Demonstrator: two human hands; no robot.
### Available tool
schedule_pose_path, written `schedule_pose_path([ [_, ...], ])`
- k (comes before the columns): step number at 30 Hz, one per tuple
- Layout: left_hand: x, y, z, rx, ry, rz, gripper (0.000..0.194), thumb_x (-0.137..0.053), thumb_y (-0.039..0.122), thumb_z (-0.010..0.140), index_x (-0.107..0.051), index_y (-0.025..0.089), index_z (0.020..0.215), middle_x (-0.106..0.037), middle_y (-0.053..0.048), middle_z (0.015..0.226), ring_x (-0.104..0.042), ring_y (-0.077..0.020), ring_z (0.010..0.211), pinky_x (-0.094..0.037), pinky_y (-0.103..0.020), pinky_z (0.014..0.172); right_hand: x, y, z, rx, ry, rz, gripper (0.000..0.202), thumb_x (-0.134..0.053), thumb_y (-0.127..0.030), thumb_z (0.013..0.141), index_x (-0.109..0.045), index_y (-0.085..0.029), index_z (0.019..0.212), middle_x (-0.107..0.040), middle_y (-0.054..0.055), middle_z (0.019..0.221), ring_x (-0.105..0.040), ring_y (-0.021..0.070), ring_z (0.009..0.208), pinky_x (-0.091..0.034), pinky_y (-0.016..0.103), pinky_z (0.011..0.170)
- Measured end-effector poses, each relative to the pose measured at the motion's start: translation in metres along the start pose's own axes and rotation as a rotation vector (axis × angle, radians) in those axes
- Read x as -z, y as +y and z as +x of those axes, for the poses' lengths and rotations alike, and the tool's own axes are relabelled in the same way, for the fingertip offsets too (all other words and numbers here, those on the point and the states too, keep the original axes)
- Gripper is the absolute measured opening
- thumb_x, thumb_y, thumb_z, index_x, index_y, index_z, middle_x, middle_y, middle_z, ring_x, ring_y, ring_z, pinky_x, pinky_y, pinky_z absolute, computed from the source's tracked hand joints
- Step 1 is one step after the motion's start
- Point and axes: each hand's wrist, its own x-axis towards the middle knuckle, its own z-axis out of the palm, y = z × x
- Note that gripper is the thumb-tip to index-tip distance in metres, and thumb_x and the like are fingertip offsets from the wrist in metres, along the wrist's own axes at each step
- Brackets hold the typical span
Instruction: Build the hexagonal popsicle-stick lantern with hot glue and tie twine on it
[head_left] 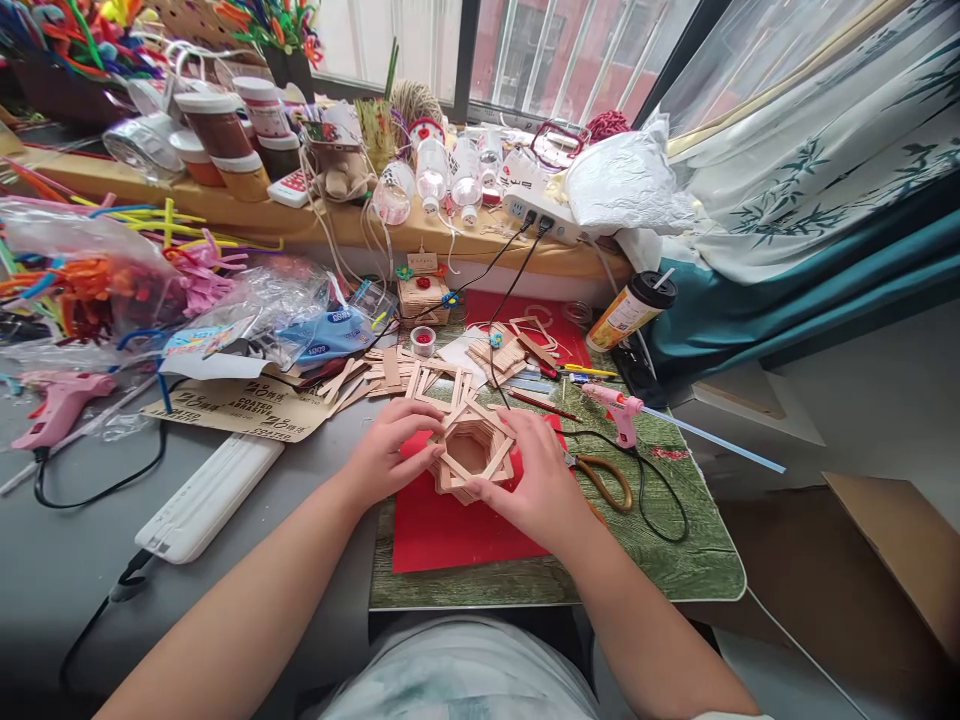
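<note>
A hollow, many-sided stack of wooden craft sticks (457, 466) stands on a red sheet (427, 535) in front of me. My left hand (394, 450) grips its left side, thumb and fingertips touching the upper sticks. On the other side my right hand (536, 475) curves round the stack, with the thumb at the near rim and the fingers at the far right. Just behind the stack lie loose craft sticks (390, 370). Scissors with brown handles (615, 488) rest right of my right hand, partly hidden by it.
A pink glue gun (615, 408) with a long glue stick and cord lies at the right. Behind it stands a drink cup (630, 312). A white power strip (210, 495) and another pink glue gun (64, 408) are at the left. Jars (217, 125) and bottles (431, 175) line the sill.
</note>
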Motion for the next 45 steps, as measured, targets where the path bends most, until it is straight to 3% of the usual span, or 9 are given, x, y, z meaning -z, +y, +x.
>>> schedule_pose_path([
  [5, 0.003, 0.002, 0.002, -0.08, -0.012, 0.006, 0.027, -0.072, 0.028, 0.103, -0.076, 0.03, 0.13, -0.074, -0.011, 0.139, -0.067, -0.0292, 0.133, -0.054, -0.048, 0.114, 0.011, 0.029, -0.001, -0.114, 0.071, 0.284, 0.04, -0.063, -0.046, 0.108, -0.066, -0.03, 0.145, -0.069, 0.012, 0.146, -0.065, 0.0316, 0.135, -0.053, 0.054, 0.119],
  [10, 0.002, 0.003, 0.001, -0.163, -0.096, 0.052, 0.03, -0.072, 0.022, 0.101, -0.079, 0.034, 0.127, -0.078, -0.007, 0.137, -0.065, -0.03, 0.136, -0.052, -0.05, 0.117, 0.01, 0.044, 0.003, -0.216, -0.048, 0.427, 0.033, -0.06, -0.043, 0.109, -0.078, -0.03, 0.133, -0.076, 0.008, 0.142, -0.068, 0.0294, 0.136, -0.05, 0.053, 0.123],
  [22, -0.002, 0.002, 0.001, -0.129, -0.165, 0.057, 0.019, -0.068, 0.024, 0.104, -0.081, 0.032, 0.115, -0.08, -0.006, 0.133, -0.064, -0.0291, 0.135, -0.052, -0.051, 0.116, -0.001, 0.051, 0.008, -0.305, 0.075, 0.584, 0.026, -0.074, -0.049, 0.097, -0.081, -0.024, 0.1, -0.083, 0.006, 0.102, -0.077, 0.0272, 0.101, -0.061, 0.045, 0.099],
  [28, -0.003, 0.005, 0.001, -0.116, -0.168, 0.073, 0.017, -0.067, 0.027, 0.105, -0.082, 0.031, 0.112, -0.081, -0.006, 0.131, -0.063, -0.0295, 0.135, -0.053, -0.051, 0.115, -0.009, 0.054, 0.009, -0.259, 0.08, 0.531, 0.029, -0.065, -0.052, 0.103, -0.073, -0.024, 0.101, -0.077, 0.005, 0.098, -0.073, 0.0241, 0.093, -0.061, 0.04, 0.091],
  [33, -0.001, 0.004, 0.001, -0.123, -0.166, 0.079, 0.017, -0.068, 0.026, 0.105, -0.082, 0.031, 0.112, -0.081, -0.007, 0.13, -0.065, -0.0299, 0.134, -0.054, -0.052, 0.114, -0.014, 0.07, 0.01, -0.335, 0.177, 0.553, 0.028, -0.059, -0.05, 0.106, -0.068, -0.024, 0.099, -0.075, 0.004, 0.097, -0.072, 0.0218, 0.089, -0.061, 0.038, 0.088],
  [40, -0.001, 0.005, 0.001, -0.099, -0.156, 0.067, 0.015, -0.069, 0.032, 0.105, -0.084, 0.032, 0.109, -0.082, -0.008, 0.126, -0.067, -0.0303, 0.132, -0.056, -0.052, 0.116, 0.01, 0.101, 0.011, -0.416, 0.309, 0.354, 0.039, -0.053, -0.05, 0.107, -0.061, -0.025, 0.079, -0.068, 0.002, 0.079, -0.065, 0.0201, 0.071, -0.055, 0.034, 0.073],
  [42, -0.001, 0.005, 0.001, -0.105, -0.155, 0.064, 0.015, -0.069, 0.031, 0.105, -0.084, 0.032, 0.109, -0.082, -0.008, 0.126, -0.067, -0.0301, 0.131, -0.055, -0.052, 0.115, 0.018, 0.107, 0.012, -0.422, 0.344, 0.258, 0.033, -0.057, -0.049, 0.105, -0.065, -0.024, 0.084, -0.072, 0.004, 0.084, -0.067, 0.0221, 0.075, -0.057, 0.036, 0.075],
  [45, -0.001, 0.004, 0.001, -0.125, -0.16, 0.059, 0.017, -0.069, 0.027, 0.104, -0.083, 0.032, 0.111, -0.081, -0.007, 0.128, -0.066, -0.0301, 0.132, -0.055, -0.052, 0.115, 0.025, 0.104, 0.014, -0.326, 0.374, 0.134, 0.025, -0.067, -0.044, 0.099, -0.072, -0.022, 0.111, -0.076, 0.012, 0.113, -0.072, 0.0286, 0.099, -0.061, 0.045, 0.088],
])
